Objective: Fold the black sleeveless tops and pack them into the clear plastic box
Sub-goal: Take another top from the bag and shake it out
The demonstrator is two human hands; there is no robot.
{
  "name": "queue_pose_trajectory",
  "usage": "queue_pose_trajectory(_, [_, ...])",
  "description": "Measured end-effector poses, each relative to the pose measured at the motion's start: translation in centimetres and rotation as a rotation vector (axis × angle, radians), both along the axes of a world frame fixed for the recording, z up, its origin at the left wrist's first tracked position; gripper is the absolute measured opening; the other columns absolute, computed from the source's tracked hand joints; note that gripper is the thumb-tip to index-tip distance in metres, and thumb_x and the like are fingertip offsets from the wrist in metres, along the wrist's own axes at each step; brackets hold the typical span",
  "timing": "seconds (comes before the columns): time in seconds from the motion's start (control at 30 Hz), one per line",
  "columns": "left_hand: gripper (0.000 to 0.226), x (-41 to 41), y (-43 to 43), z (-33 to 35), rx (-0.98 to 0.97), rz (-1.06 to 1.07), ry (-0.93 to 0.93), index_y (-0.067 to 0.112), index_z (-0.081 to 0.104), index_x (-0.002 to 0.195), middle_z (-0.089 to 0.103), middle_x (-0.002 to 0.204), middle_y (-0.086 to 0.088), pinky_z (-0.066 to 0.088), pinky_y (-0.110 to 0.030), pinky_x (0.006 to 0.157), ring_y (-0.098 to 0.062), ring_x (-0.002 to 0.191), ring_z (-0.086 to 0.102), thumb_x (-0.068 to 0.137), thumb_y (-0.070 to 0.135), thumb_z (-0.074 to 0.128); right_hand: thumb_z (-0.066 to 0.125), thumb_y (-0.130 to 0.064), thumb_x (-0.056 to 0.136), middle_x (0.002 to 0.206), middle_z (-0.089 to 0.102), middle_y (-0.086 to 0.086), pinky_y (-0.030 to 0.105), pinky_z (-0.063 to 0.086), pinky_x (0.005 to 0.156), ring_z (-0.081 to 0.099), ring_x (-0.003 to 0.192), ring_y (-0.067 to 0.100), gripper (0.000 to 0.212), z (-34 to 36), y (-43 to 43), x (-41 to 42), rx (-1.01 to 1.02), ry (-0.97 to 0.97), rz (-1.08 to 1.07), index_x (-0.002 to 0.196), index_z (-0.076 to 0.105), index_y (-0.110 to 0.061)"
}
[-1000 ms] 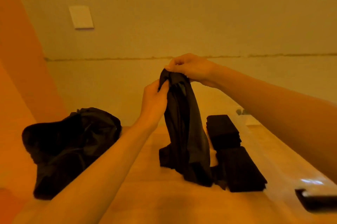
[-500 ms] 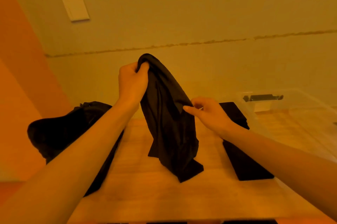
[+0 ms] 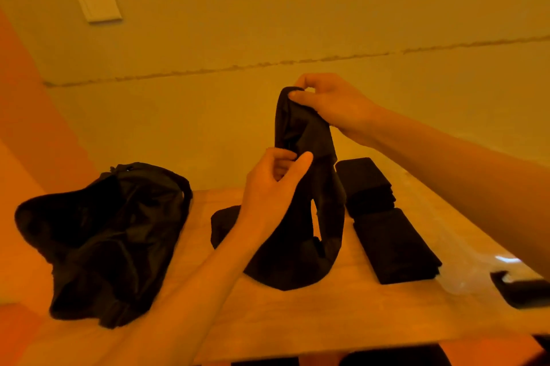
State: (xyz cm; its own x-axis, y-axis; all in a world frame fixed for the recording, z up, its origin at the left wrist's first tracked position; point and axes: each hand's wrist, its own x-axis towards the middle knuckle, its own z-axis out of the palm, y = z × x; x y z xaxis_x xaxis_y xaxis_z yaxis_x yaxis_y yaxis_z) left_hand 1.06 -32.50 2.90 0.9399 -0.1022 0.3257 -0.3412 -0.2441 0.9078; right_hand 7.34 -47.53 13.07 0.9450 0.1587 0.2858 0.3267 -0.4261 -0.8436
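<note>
Holds black top [image 3: 303, 133] upright over table [image 3: 342, 315]: pinches upper end with right hand [image 3: 333, 103], grips middle with left hand [image 3: 268, 190]. Long axis vertical, lower end bunched on table, beside folded tops [image 3: 393, 243].

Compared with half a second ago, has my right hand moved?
Yes. The right hand has risen: it was level with the folded tops, and now pinches the upper end of the held top, above them.

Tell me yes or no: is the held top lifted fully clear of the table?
No, the top's lower end lies bunched on the table; only its upper part is held up.
</note>
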Motion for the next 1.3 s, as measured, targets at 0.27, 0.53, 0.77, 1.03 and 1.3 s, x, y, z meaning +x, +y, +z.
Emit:
queue_pose_trajectory(0.27, [0.041, 2.0, -1.2, 2.9, -0.191, -0.308, 0.497, 0.012, 0.065, 0.115, 0.064, 0.095, -0.003, 0.059, -0.031, 0.071, -0.017, 0.076, 0.068, 0.089, 0.044, 0.07, 0.068, -0.025, 0.096, 0.067, 0.067, 0.002, 0.021, 0.046, 0.049, 0.062, 0.054, 0.01, 0.013, -0.1, -2.5, 0.0, -0.053, 0.078, 0.091, 0.091, 0.067, -0.013])
queue_pose_trajectory(0.53, [0.017, 2.9, -2.3, 2.0, -0.273, -0.401, 0.376, 0.018, 0.059, 0.083, 0.057, 0.085, -0.005, 0.047, -0.033, 0.081, -0.026, 0.088, 0.058, 0.097, 0.008, 0.062, 0.077, -0.021, 0.088, 0.067, 0.064, -0.002, 0.02, 0.048, 0.057, 0.062, 0.061, 0.007, 0.014, -0.3, -2.1, 1.3, -0.103, 0.146, 0.118, 0.083, 0.07, -0.01])
queue_pose_trajectory(0.77, [0.022, 3.0, -1.4, 4.3, -0.729, -0.525, 0.304, 0.013, 0.054, 0.081, 0.065, 0.089, -0.014, 0.059, -0.034, 0.07, -0.025, 0.079, 0.07, 0.087, -0.008, 0.058, 0.063, -0.023, 0.096, 0.078, 0.065, 0.009, 0.03, 0.054, 0.064, 0.063, 0.066, 0.018, 0.016, -4.6, -3.8, 1.0, 0.15, 0.28, -0.062, 0.095, 0.069, -0.008])
queue_pose_trajectory(1.03, [0.027, 4.1, 0.7, 7.7, -0.694, -0.453, 0.137, 0.014, 0.065, 0.121, 0.069, 0.118, -0.007, 0.05, -0.032, 0.091, -0.023, 0.109, 0.063, 0.101, 0.007, 0.048, 0.048, -0.076, 0.078, 0.054, 0.053, 0.005, 0.019, 0.048, 0.055, 0.053, 0.049, 0.012, 0.07, -13.6, -2.6, -7.6, 0.275, 0.087, -0.422, 0.066, 0.056, -0.007])
queue_pose_trajectory(1.3, [0.038, 3.4, 2.2, 8.3, -0.555, -0.306, 0.048, 0.013, 0.059, 0.133, 0.074, 0.111, -0.012, 0.056, -0.034, 0.093, -0.026, 0.109, 0.07, 0.1, -0.003, 0.051, 0.07, -0.044, 0.09, 0.07, 0.069, 0.002, 0.027, 0.058, 0.063, 0.067, 0.064, 0.013, 0.023, -14.8, -1.6, -5.6, 0.114, 0.074, -0.194, 0.085, 0.074, -0.022])
